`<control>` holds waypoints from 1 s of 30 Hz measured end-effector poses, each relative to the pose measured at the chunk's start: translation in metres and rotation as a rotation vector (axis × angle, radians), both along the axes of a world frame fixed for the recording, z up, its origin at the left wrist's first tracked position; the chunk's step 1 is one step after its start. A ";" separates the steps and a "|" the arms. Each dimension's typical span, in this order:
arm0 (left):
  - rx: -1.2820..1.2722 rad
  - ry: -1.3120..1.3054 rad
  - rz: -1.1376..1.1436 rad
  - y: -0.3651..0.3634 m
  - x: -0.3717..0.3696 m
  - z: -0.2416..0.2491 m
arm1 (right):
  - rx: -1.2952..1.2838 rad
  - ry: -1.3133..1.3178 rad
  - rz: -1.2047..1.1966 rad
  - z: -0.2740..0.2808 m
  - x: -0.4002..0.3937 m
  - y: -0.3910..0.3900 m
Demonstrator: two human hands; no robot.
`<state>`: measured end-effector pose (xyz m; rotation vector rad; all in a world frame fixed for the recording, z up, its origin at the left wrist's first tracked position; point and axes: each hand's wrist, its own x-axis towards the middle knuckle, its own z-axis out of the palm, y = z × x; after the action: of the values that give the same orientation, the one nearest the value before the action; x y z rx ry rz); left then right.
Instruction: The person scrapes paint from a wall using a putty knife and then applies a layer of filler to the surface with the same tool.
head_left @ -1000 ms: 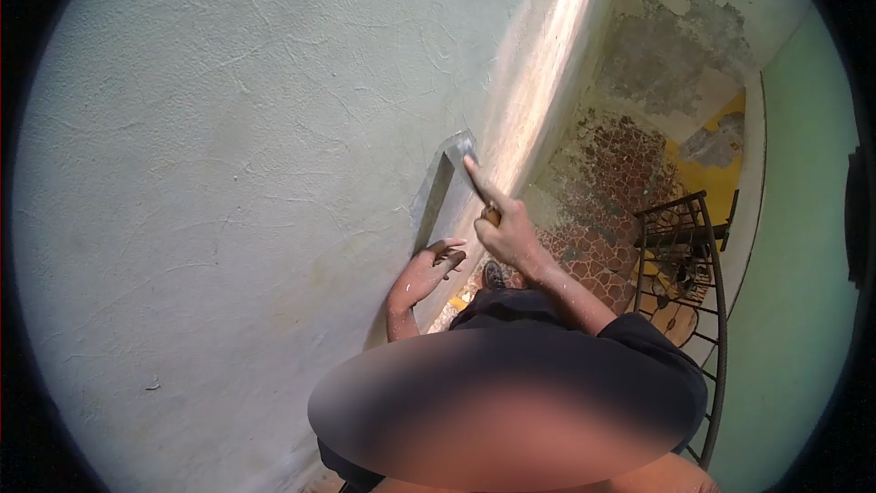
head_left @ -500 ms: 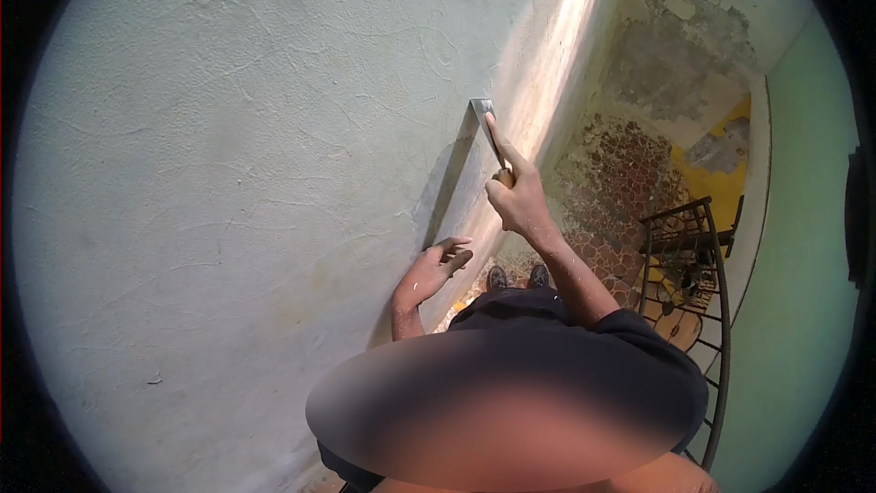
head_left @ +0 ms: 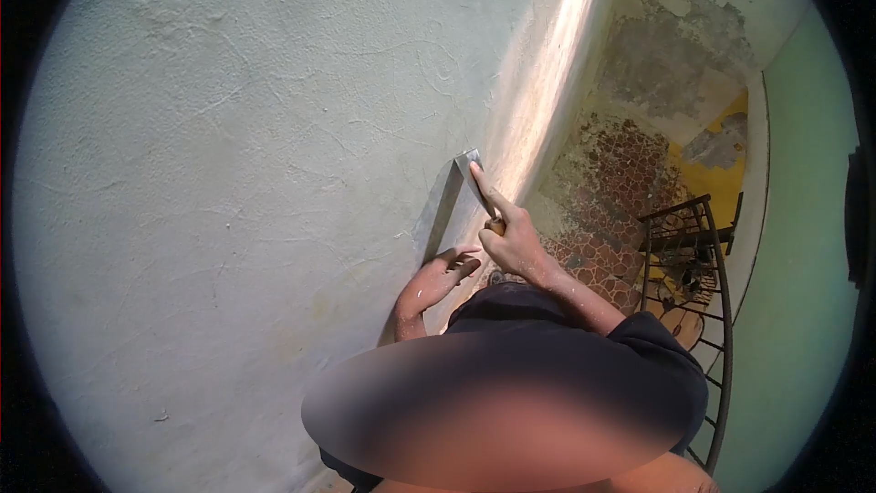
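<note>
My right hand (head_left: 518, 245) is closed round the wooden handle of a putty knife (head_left: 466, 170). Its index finger lies stretched along the metal blade. The blade's wide end is at the pale wall (head_left: 274, 173), whose surface is rough with thin raised lines; whether the edge touches cannot be told for certain. Lower down, my left hand (head_left: 438, 279) hovers close beside the wall, its fingers loosely bent and apart, holding nothing. White specks dot both forearms. A dark shadow of the knife and arm falls on the wall between the hands.
A bright sunlit strip (head_left: 547, 82) runs along the wall's right edge. Below lies a floor of reddish, worn tiles (head_left: 620, 173). A dark metal railing (head_left: 723, 310) curves down the right side, before a green wall (head_left: 803, 219). Peeling patches mark the far surface (head_left: 666, 59).
My right hand and the putty knife have moved down the wall, toward my body and slightly left. My left hand has shifted a little to the right, so the hands are closer together.
</note>
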<state>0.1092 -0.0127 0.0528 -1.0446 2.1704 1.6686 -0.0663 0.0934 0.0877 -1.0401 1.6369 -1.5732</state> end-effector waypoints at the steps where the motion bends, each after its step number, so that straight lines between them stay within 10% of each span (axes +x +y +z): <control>1: 0.028 0.033 0.010 0.000 0.003 -0.005 | -0.012 -0.006 -0.007 -0.002 0.004 -0.002; 17: 0.023 0.042 0.032 0.001 0.010 -0.008 | 0.009 -0.017 -0.024 -0.004 -0.002 -0.008; 21: 0.022 0.111 0.068 0.005 0.014 0.002 | -0.057 -0.371 -0.346 0.004 -0.033 -0.018; 23: 0.036 0.128 0.080 0.008 0.024 0.000 | -0.281 -0.078 -0.613 0.023 -0.067 -0.024; 30: 0.045 0.143 0.109 0.010 0.035 -0.006 | -0.094 -0.157 -0.244 0.010 -0.077 0.001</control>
<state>0.1443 -0.0026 0.0464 -1.0800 2.1867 1.8855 -0.1436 0.0946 0.0978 -0.7626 1.6432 -1.8570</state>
